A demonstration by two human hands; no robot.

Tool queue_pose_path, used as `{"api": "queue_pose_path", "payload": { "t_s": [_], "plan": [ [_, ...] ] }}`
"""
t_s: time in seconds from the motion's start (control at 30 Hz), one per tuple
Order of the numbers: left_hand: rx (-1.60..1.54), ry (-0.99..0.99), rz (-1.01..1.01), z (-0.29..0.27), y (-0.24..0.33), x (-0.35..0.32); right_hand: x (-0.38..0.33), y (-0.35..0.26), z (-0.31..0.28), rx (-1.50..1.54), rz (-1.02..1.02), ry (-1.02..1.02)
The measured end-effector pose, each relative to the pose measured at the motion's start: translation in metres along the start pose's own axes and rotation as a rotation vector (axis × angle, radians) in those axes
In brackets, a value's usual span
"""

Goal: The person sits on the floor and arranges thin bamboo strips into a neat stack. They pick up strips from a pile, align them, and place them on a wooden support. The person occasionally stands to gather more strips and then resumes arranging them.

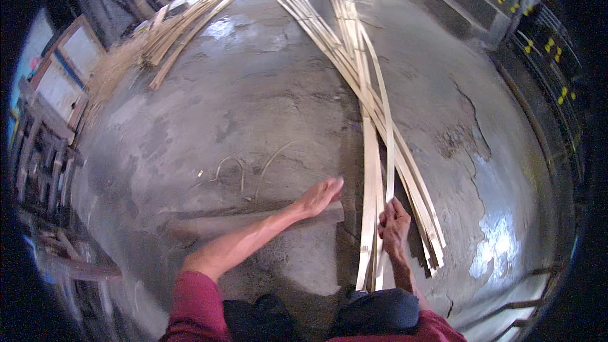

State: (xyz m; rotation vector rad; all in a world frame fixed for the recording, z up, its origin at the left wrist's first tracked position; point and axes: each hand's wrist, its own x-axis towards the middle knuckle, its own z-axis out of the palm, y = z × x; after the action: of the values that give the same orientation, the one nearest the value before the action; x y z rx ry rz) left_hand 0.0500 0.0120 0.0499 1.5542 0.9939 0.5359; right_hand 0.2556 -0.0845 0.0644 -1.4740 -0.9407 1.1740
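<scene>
My right hand [395, 223] is closed around a long, pale bamboo strip [389, 158], which runs away from me over the other strips. Beside and under it, a bundle of flat bamboo strips [372, 183] lies lengthwise on the floor. A second bundle [418, 183] crosses it on a slant, its near ends to the right of my right hand. My left hand [322, 196] is to the left of the strips, apart from them, above the right end of a brown board [259, 223]. Motion blurs its fingers, so their grip is unclear.
Another pile of strips [190, 19] lies at the far left beside fibrous shavings [114, 69]. Thin curled offcuts [275, 152] are on the concrete floor [171, 114]. Wooden frames [47, 120] stand along the left side. A cracked, wet patch [497, 247] is at the right.
</scene>
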Motion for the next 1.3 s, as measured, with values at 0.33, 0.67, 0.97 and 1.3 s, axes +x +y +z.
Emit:
{"api": "queue_pose_path", "payload": {
  "t_s": [0.33,0.67,0.97,1.3],
  "plan": [
    [0.342,0.056,-0.162,-0.008,0.128,-0.278,-0.045,0.097,-0.038,-0.798,-0.028,0.094],
    [0.446,0.543,-0.560,0.022,0.195,-0.358,-0.131,-0.072,-0.040,-1.187,0.095,-0.369],
    [-0.309,0.069,-0.978,-0.013,0.250,-0.468,-0.147,-0.231,0.023,-0.978,0.288,-0.250],
    [0.260,-0.491,-0.728,-0.087,0.117,-0.493,-0.105,-0.258,-0.001,-0.498,0.911,-0.255]
  ]
}}
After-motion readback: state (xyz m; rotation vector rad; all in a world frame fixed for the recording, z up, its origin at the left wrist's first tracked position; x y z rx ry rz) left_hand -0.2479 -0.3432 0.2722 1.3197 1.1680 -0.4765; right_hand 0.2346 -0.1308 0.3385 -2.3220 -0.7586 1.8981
